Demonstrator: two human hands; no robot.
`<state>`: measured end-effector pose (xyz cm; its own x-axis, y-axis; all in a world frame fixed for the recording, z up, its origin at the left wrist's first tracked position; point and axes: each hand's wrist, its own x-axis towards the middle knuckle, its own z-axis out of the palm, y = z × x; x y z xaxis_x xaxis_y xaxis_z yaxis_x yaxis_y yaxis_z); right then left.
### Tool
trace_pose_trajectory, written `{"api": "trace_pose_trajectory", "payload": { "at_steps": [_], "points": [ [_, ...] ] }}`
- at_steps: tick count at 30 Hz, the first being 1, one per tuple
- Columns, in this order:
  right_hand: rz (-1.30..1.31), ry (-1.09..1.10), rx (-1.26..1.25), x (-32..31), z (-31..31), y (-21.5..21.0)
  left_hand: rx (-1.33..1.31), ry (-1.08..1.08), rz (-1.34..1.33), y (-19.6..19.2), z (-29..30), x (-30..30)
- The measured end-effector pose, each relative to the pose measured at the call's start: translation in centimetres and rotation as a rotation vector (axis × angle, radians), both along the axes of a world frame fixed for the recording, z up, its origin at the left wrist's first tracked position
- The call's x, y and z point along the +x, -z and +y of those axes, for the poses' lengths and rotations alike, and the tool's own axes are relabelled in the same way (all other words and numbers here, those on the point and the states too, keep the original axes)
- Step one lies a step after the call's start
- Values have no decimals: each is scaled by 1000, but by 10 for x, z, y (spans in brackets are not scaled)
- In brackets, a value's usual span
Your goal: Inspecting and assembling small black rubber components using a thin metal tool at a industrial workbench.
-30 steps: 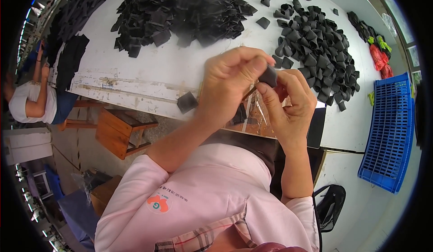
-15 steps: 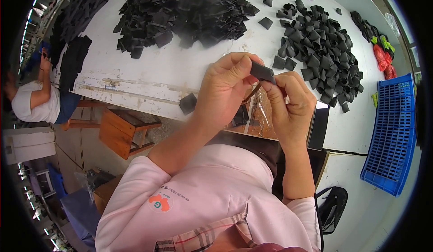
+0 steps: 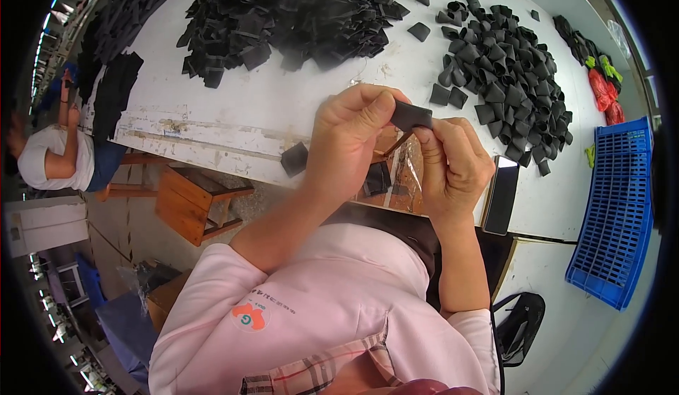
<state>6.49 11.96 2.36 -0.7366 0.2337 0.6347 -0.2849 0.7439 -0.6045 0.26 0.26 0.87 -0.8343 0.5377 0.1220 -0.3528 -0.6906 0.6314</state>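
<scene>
A small black fabric piece (image 3: pixel 411 116) is stretched between my two hands, above the front edge of the white table (image 3: pixel 233 123). My left hand (image 3: pixel 353 123) pinches its left end between thumb and fingers. At its right end, my right hand (image 3: pixel 456 161) grips the corner with thumb and curled forefinger. Below my left wrist a single black piece (image 3: pixel 294 159) lies at the table edge. Beyond my hands spreads a large heap of flat black pieces (image 3: pixel 247 27). To the right is a pile of black pieces shaped into open loops (image 3: pixel 506 77).
A dark phone (image 3: pixel 501 195) lies right of my right wrist. A blue plastic crate (image 3: pixel 614 211) stands at the far right, near red and black bags (image 3: pixel 601 91). On the left are a wooden stool (image 3: pixel 187 204) and another person (image 3: pixel 56 154) at the table.
The black piece has turned slightly between my fingers, showing more of its flat face. My right hand has shifted a little, and both hands keep their grip.
</scene>
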Motion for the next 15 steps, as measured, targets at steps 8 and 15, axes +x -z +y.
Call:
{"api": "trace_pose_trajectory", "payload": {
  "at_steps": [8,15],
  "points": [
    [-135,-48,-187,2,2,-13,-599,-334,955,-15,-8,-17],
    [19,10,-34,-2,-4,2,-496,-415,822,1,1,-14]
  ]
}}
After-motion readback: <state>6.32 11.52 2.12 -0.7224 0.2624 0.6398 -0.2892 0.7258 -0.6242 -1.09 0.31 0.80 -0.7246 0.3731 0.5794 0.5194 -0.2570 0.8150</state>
